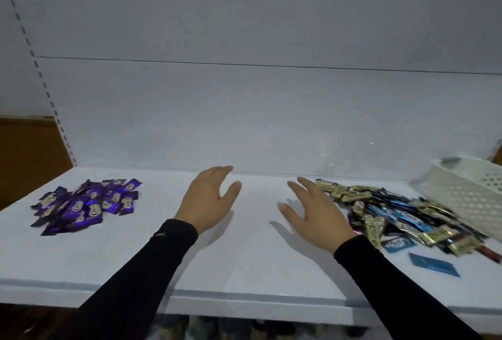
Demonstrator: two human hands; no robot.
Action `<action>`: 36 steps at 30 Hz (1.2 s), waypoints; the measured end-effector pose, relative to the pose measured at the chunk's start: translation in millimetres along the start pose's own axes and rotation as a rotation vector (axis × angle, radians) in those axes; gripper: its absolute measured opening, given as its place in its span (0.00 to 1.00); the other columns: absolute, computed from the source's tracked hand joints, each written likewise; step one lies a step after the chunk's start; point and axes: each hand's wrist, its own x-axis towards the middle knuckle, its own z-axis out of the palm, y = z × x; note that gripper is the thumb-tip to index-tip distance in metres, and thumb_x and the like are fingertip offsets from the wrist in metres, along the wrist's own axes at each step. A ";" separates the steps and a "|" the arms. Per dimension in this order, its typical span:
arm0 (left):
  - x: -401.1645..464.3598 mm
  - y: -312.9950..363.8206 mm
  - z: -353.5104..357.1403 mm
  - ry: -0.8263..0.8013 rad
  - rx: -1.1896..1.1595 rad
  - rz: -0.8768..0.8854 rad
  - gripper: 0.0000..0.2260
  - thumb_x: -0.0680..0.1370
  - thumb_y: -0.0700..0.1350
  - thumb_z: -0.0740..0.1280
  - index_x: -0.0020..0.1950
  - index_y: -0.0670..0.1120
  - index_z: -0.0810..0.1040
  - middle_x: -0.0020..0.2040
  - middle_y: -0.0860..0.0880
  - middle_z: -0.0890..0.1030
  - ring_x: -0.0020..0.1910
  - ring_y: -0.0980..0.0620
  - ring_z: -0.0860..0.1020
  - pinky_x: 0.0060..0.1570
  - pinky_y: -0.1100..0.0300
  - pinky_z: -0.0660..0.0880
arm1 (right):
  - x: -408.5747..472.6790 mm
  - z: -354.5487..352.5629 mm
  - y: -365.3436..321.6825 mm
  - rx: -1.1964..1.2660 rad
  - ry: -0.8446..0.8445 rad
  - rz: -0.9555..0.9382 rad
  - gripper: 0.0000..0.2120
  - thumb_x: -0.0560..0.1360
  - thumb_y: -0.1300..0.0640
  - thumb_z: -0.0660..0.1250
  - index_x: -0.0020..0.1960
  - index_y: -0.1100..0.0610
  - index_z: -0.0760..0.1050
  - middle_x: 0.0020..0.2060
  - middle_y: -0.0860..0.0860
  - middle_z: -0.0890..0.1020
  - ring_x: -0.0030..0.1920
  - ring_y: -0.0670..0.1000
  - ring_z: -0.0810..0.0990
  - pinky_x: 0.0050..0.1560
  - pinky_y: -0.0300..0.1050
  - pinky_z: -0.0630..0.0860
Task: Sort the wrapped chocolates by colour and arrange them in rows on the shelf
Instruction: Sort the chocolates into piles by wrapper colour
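Near edge of white shelf (244, 293) runs left to right under both black sleeves; one blue chocolate (433, 264) lies alone near it at right. Mid-shelf: left hand (207, 198) and right hand (312, 210) hover apart, fingers spread, holding nothing, with bare shelf between them; purple pile (87, 205) sits left, mixed gold, blue and dark pile (402, 217) touches the right hand's outer side. Far right: white perforated basket (467, 190) by the back panel (244, 111).
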 end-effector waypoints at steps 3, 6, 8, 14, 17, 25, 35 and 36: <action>9.7 36.5 30.3 -0.059 -0.022 0.067 0.23 0.83 0.56 0.59 0.76 0.49 0.69 0.75 0.52 0.70 0.75 0.53 0.63 0.72 0.58 0.62 | -21.6 -26.2 43.8 -0.039 0.045 0.075 0.30 0.80 0.38 0.56 0.77 0.51 0.62 0.77 0.51 0.60 0.77 0.52 0.57 0.76 0.49 0.56; 19.1 71.5 59.9 -0.117 -0.021 0.139 0.22 0.83 0.56 0.59 0.75 0.49 0.69 0.74 0.52 0.70 0.75 0.53 0.64 0.71 0.61 0.59 | -41.2 -47.7 83.7 -0.069 0.109 0.168 0.28 0.80 0.40 0.58 0.75 0.53 0.65 0.75 0.53 0.63 0.75 0.53 0.61 0.73 0.46 0.59; 25.4 93.7 78.7 -0.157 -0.021 0.181 0.22 0.83 0.56 0.59 0.75 0.48 0.70 0.74 0.52 0.71 0.74 0.53 0.65 0.70 0.63 0.58 | -53.2 -59.0 109.9 -0.087 0.152 0.227 0.27 0.80 0.41 0.58 0.74 0.55 0.67 0.74 0.53 0.66 0.74 0.52 0.64 0.72 0.46 0.61; 48.9 157.1 134.5 -0.285 -0.019 0.301 0.21 0.83 0.56 0.58 0.73 0.47 0.72 0.70 0.50 0.75 0.69 0.52 0.70 0.66 0.62 0.63 | -73.2 -82.2 179.8 -0.072 0.253 0.421 0.23 0.81 0.46 0.59 0.70 0.58 0.72 0.69 0.55 0.73 0.69 0.54 0.70 0.68 0.48 0.66; 62.9 188.9 160.4 -0.352 -0.014 0.334 0.22 0.84 0.56 0.58 0.73 0.46 0.72 0.70 0.49 0.75 0.69 0.50 0.70 0.68 0.57 0.66 | -71.5 -89.3 204.7 -0.044 0.260 0.440 0.22 0.81 0.47 0.59 0.69 0.59 0.73 0.67 0.55 0.75 0.66 0.53 0.72 0.66 0.46 0.67; 111.6 250.6 215.8 -0.512 0.107 0.401 0.19 0.85 0.51 0.55 0.70 0.43 0.74 0.67 0.43 0.76 0.66 0.45 0.72 0.67 0.50 0.68 | -66.7 -85.4 240.3 -0.140 0.071 0.457 0.27 0.81 0.39 0.52 0.72 0.54 0.70 0.70 0.52 0.72 0.69 0.52 0.68 0.70 0.44 0.61; 131.0 255.9 248.2 -0.785 0.153 0.353 0.17 0.83 0.47 0.56 0.69 0.45 0.74 0.67 0.43 0.75 0.64 0.44 0.73 0.65 0.50 0.70 | -67.7 -90.5 252.3 -0.040 0.077 0.438 0.25 0.80 0.38 0.55 0.71 0.48 0.72 0.69 0.50 0.72 0.69 0.49 0.68 0.69 0.41 0.62; 131.3 253.6 247.7 -0.772 0.141 0.369 0.15 0.83 0.47 0.56 0.65 0.45 0.75 0.63 0.43 0.76 0.60 0.45 0.74 0.60 0.51 0.72 | -66.4 -90.3 254.0 -0.047 0.071 0.448 0.25 0.80 0.37 0.54 0.72 0.47 0.71 0.71 0.51 0.70 0.70 0.50 0.67 0.70 0.42 0.59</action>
